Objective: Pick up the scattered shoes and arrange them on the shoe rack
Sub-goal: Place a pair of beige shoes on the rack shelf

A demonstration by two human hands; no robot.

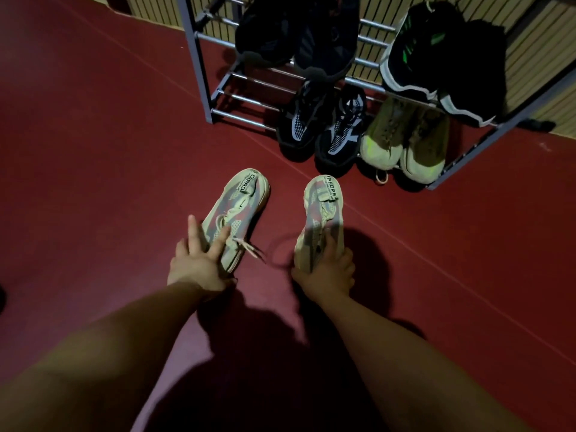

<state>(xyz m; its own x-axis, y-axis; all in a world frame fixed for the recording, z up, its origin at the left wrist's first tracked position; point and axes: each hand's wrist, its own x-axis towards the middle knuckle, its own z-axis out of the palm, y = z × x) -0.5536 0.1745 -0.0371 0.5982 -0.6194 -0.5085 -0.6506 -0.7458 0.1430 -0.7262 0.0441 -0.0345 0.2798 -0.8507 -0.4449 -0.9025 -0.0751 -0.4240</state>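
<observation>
Two pale grey-and-pink mesh sneakers are in front of me above the red floor, toes pointing toward the rack. My left hand (pixel 199 260) holds the left sneaker (pixel 241 201) at its heel, with the index finger and thumb stretched along its sides. My right hand (pixel 327 269) grips the heel of the right sneaker (pixel 324 207), fingers curled round it. The metal shoe rack (pixel 199 73) stands against the wall just beyond them. The left part of its lower bars (pixel 246 98) carries no shoes.
On the lower tier sit a black-and-grey pair (pixel 324 129) and a beige pair with yellow-green toes (pixel 405 141). The upper tier holds a dark pair (pixel 296 35) and a black pair with green stripes (pixel 436 54). Red floor (pixel 93 151) spreads to the left.
</observation>
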